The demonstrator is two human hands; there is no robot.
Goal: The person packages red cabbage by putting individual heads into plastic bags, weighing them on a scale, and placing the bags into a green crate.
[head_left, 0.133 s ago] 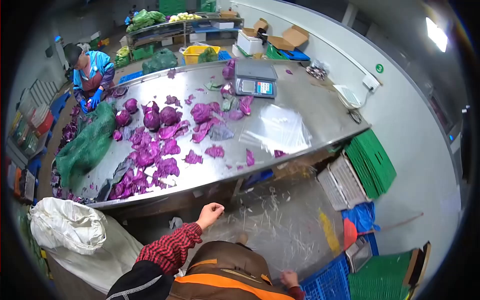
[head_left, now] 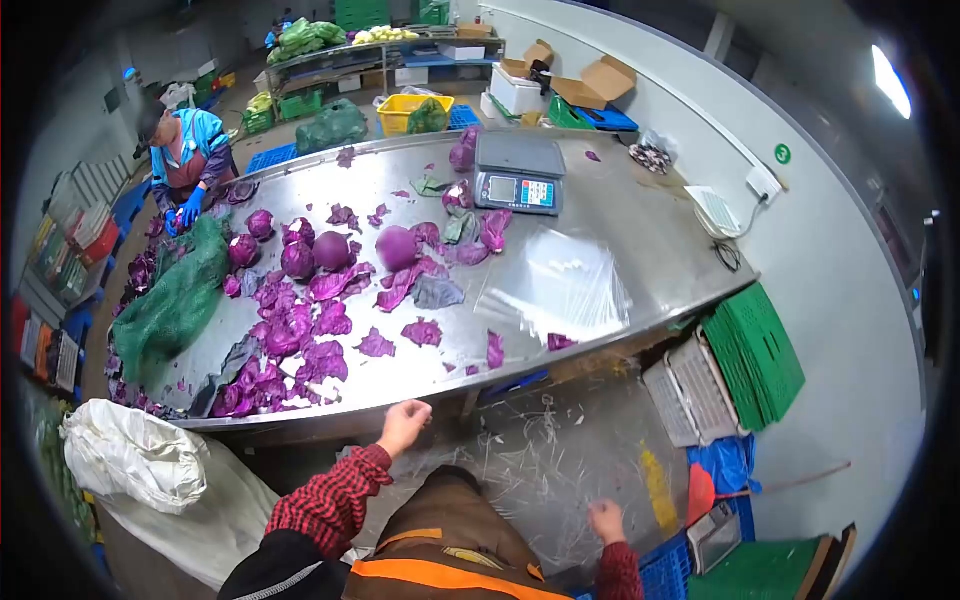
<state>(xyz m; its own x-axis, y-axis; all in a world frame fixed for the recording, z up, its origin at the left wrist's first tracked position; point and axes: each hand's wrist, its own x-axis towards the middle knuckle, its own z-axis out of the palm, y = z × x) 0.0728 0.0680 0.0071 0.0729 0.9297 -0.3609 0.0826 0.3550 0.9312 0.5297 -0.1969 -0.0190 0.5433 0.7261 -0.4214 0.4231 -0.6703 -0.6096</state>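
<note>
My left hand (head_left: 404,425) hangs just off the near edge of the metal table (head_left: 440,375), fingers curled; anything inside them is too small to make out. Lower right, my right hand (head_left: 606,521) is over the floor beside a blue crate, its fingers blurred. Purple cabbages (head_left: 397,248) and loose purple leaves (head_left: 285,330) lie across the table's left and middle. A scale (head_left: 518,172) stands toward the back, with a stack of clear plastic bags (head_left: 560,280) in front of it. Neither hand touches any of these.
A co-worker (head_left: 190,160) in blue gloves handles a cabbage at the table's far left, by a green net (head_left: 175,300). A white sack (head_left: 135,455) stands at lower left. Green crates (head_left: 755,350), a grey crate (head_left: 690,390) and a blue crate (head_left: 665,575) are at right.
My left hand has shifted slightly left and up toward the table edge. My right hand has risen and moved right, showing more of its sleeve. The camera view has shifted a little.
</note>
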